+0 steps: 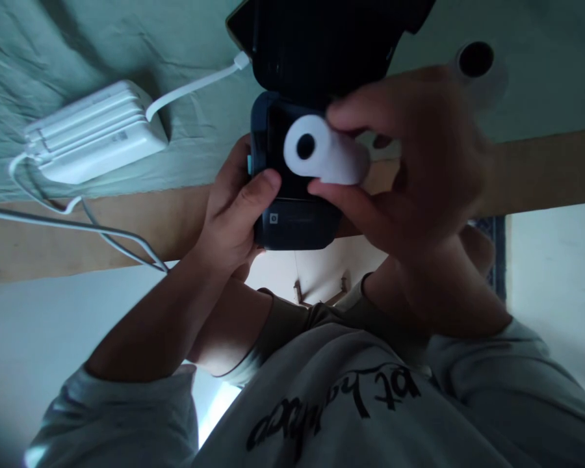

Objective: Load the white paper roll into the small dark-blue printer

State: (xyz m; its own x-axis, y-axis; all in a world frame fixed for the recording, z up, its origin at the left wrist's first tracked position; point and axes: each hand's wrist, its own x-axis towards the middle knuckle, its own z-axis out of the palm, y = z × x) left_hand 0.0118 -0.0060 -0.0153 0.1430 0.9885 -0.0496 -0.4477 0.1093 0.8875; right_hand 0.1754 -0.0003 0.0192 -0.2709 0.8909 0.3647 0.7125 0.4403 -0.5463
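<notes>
My left hand [236, 211] grips the left side of a small black receipt printer [299, 224], its thumb over the edge of the dark open compartment. Between the thumb and fingers of my right hand [409, 156] is a white paper roll [344, 156], held over the printer's opening with its dark round core facing left. From this angle I cannot tell whether the roll touches the inside. The fingers under the printer are mostly hidden.
A dark device [322, 42] lies just beyond the printer. At the left, a white power adapter [102, 133] has cables running from it, one hanging over the table's wooden edge [175, 221]. Another white roll [482, 71] stands on the green cloth [541, 84] at the right.
</notes>
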